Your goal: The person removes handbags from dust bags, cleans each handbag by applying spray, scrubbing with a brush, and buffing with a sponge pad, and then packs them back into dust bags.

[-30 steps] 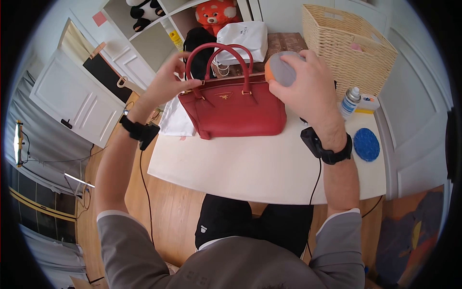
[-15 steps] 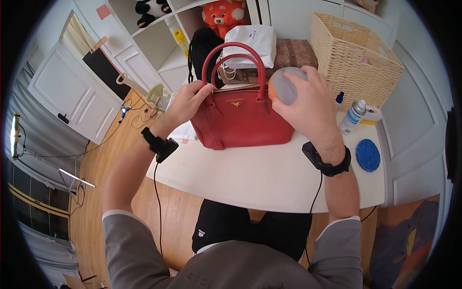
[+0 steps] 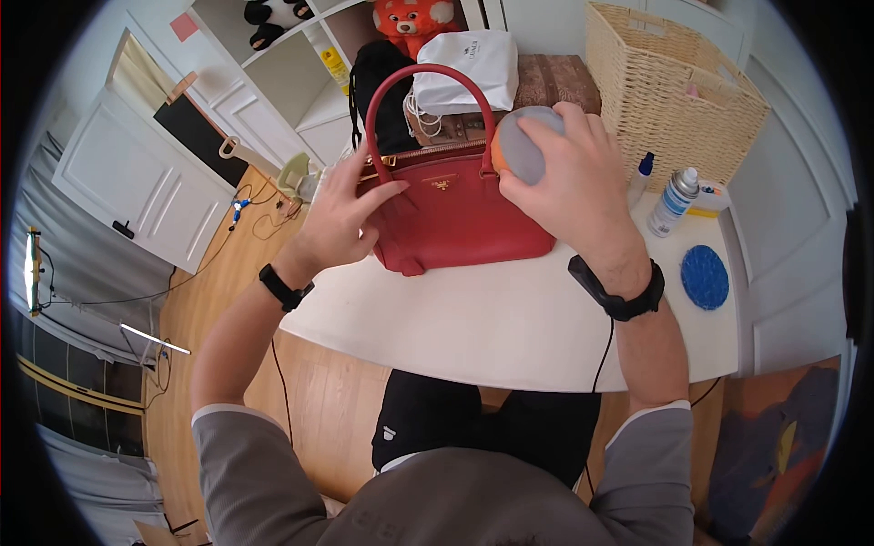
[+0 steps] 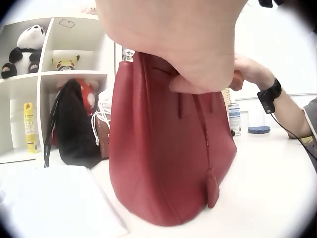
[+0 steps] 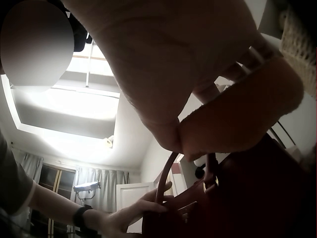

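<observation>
A red leather handbag (image 3: 473,218) with upright handles stands on the white table (image 3: 437,318). My right hand (image 3: 583,173) grips a round sponge pad (image 3: 521,150), grey on one face and orange beneath, close by the right foot of the bag's handle (image 3: 487,109). In the right wrist view the pad's thick side (image 5: 242,109) shows above the bag. At the bag's left end, my left hand (image 3: 339,214) has its fingers spread, the thumb reaching across the front. The left wrist view shows that thumb (image 4: 193,85) against the leather near the top; the other fingers are hidden there.
A spray can (image 3: 674,202), a small blue-capped bottle (image 3: 642,177) and a blue round pad (image 3: 705,278) sit on the right. Behind are a wicker basket (image 3: 665,118), a white drawstring pouch (image 3: 469,68), a brown case (image 3: 560,86) and a black bag (image 3: 378,91). White cloth (image 4: 54,198) lies left.
My left hand first closed in on the handle's left foot, then slid lower and spread its fingers. The right hand, still holding the sponge pad, has shifted slightly left against the handle's right foot.
</observation>
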Available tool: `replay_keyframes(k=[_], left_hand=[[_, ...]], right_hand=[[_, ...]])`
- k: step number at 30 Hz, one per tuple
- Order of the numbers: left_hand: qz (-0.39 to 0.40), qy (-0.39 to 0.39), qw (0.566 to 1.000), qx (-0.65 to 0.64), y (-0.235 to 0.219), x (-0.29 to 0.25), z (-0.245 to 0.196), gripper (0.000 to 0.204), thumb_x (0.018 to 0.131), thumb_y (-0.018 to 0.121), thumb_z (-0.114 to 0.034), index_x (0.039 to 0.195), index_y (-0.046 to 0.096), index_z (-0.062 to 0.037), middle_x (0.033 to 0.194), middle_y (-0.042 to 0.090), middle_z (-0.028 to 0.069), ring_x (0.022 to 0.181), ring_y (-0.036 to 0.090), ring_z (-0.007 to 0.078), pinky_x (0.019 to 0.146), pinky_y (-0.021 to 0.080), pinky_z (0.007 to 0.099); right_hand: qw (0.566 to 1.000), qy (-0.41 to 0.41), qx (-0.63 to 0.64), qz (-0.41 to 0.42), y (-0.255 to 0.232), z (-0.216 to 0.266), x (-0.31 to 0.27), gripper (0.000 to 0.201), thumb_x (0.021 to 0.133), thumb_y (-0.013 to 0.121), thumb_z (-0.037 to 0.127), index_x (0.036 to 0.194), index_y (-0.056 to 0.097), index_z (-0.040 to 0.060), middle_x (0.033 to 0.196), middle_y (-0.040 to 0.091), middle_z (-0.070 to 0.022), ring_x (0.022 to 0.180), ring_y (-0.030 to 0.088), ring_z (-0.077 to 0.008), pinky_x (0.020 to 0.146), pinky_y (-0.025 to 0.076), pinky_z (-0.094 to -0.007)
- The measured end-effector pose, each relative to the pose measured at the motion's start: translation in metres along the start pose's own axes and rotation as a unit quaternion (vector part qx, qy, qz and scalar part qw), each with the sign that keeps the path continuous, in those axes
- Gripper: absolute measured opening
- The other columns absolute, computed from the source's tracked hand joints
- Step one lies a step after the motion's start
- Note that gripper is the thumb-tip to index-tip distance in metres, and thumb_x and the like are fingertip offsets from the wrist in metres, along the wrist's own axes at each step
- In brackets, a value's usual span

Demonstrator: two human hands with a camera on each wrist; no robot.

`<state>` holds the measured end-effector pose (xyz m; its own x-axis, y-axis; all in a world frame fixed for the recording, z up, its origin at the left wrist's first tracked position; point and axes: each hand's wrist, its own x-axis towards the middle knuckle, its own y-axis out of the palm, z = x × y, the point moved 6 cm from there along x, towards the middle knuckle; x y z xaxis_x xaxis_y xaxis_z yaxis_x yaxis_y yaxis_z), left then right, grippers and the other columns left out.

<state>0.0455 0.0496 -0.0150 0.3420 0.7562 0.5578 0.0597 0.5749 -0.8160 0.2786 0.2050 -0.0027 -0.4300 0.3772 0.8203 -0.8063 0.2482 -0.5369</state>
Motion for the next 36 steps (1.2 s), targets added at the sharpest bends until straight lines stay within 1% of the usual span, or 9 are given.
replay_keyframes(k=[2, 10, 12, 16, 19, 22, 26, 30, 36], left_hand=[[0.081, 0.009, 0.990, 0.111, 0.011, -0.005, -0.005, 0.068, 0.063, 0.073, 0.007, 0.128, 0.070, -0.0157, 0.161, 0.039, 0.0275, 0.135, 0.054, 0.0454, 0.110, 0.050, 0.0519], [0.040, 0.002, 0.998, 0.052, 0.018, -0.010, -0.004, 0.056, 0.075, 0.082, -0.002, 0.128, 0.068, -0.0146, 0.162, 0.039, 0.0268, 0.134, 0.056, 0.0429, 0.113, 0.047, 0.0518], [-0.067, -0.108, 0.963, -0.239, 0.008, -0.008, 0.005, 0.031, 0.088, 0.080, -0.010, 0.117, 0.070, -0.0090, 0.164, 0.038, 0.0260, 0.134, 0.057, 0.0404, 0.114, 0.045, 0.0522], [-0.182, -0.193, 0.910, -0.319, -0.015, 0.021, 0.034, 0.020, 0.101, 0.068, -0.020, 0.110, 0.070, -0.0023, 0.156, 0.050, 0.0250, 0.136, 0.058, 0.0339, 0.115, 0.044, 0.0493], [-0.108, -0.296, 0.732, -0.604, -0.010, 0.032, 0.094, 0.046, 0.115, 0.042, -0.039, 0.112, 0.068, -0.0014, 0.126, 0.073, 0.0180, 0.122, 0.066, 0.0216, 0.112, 0.044, 0.0411], [-0.043, -0.444, 0.759, -0.474, 0.017, 0.034, 0.135, 0.052, 0.115, 0.041, -0.046, 0.110, 0.070, -0.0032, 0.121, 0.075, 0.0168, 0.118, 0.067, 0.0203, 0.105, 0.048, 0.0413], [0.178, -0.522, 0.736, -0.392, 0.042, 0.020, 0.103, 0.066, 0.114, 0.038, -0.056, 0.141, 0.061, -0.0003, 0.129, 0.069, 0.0166, 0.117, 0.064, 0.0218, 0.103, 0.049, 0.0358], [0.130, -0.359, 0.843, -0.380, 0.024, 0.023, 0.066, 0.079, 0.112, 0.031, -0.066, 0.153, 0.051, -0.0006, 0.133, 0.067, 0.0134, 0.123, 0.060, 0.0220, 0.110, 0.045, 0.0369], [0.130, -0.218, 0.863, -0.436, 0.016, 0.014, 0.058, 0.057, 0.100, 0.043, -0.025, 0.149, 0.057, -0.0002, 0.136, 0.068, 0.0131, 0.127, 0.062, 0.0240, 0.111, 0.045, 0.0350]], right_hand=[[1.000, 0.001, -0.012, 0.007, 0.002, 0.001, 0.001, 0.046, 0.072, 0.083, 0.032, 0.109, 0.078, 0.0057, 0.109, 0.062, -0.0145, 0.104, 0.059, -0.0345, 0.086, 0.047, -0.0471], [0.999, 0.001, -0.034, 0.011, 0.003, 0.001, 0.001, 0.045, 0.072, 0.083, 0.033, 0.106, 0.078, 0.0058, 0.107, 0.061, -0.0147, 0.101, 0.059, -0.0340, 0.086, 0.048, -0.0469], [0.999, -0.001, -0.034, 0.011, 0.003, 0.001, 0.001, 0.044, 0.072, 0.083, 0.034, 0.106, 0.078, 0.0058, 0.107, 0.061, -0.0148, 0.102, 0.059, -0.0341, 0.086, 0.048, -0.0471], [1.000, -0.006, -0.026, 0.000, 0.001, 0.001, 0.000, 0.044, 0.072, 0.083, 0.033, 0.106, 0.078, 0.0058, 0.107, 0.062, -0.0150, 0.102, 0.059, -0.0342, 0.085, 0.048, -0.0472], [1.000, -0.002, -0.029, 0.009, 0.003, 0.002, 0.001, 0.044, 0.072, 0.083, 0.033, 0.105, 0.078, 0.0057, 0.108, 0.062, -0.0154, 0.101, 0.060, -0.0342, 0.084, 0.048, -0.0474], [0.999, 0.006, -0.026, 0.020, 0.001, 0.002, 0.002, 0.044, 0.072, 0.083, 0.033, 0.106, 0.078, 0.0057, 0.109, 0.062, -0.0157, 0.100, 0.060, -0.0343, 0.083, 0.047, -0.0477], [1.000, 0.003, -0.019, 0.000, 0.001, 0.001, 0.000, 0.043, 0.071, 0.083, 0.034, 0.104, 0.079, 0.0054, 0.107, 0.063, -0.0155, 0.100, 0.060, -0.0344, 0.082, 0.047, -0.0481], [1.000, -0.005, -0.014, -0.016, 0.003, -0.002, -0.001, 0.042, 0.072, 0.083, 0.035, 0.102, 0.079, 0.0054, 0.105, 0.063, -0.0154, 0.100, 0.060, -0.0346, 0.082, 0.047, -0.0482], [1.000, 0.023, 0.003, 0.011, 0.011, -0.004, 0.002, 0.043, 0.073, 0.082, 0.036, 0.105, 0.080, 0.0071, 0.106, 0.064, -0.0156, 0.100, 0.060, -0.0349, 0.084, 0.047, -0.0475]])
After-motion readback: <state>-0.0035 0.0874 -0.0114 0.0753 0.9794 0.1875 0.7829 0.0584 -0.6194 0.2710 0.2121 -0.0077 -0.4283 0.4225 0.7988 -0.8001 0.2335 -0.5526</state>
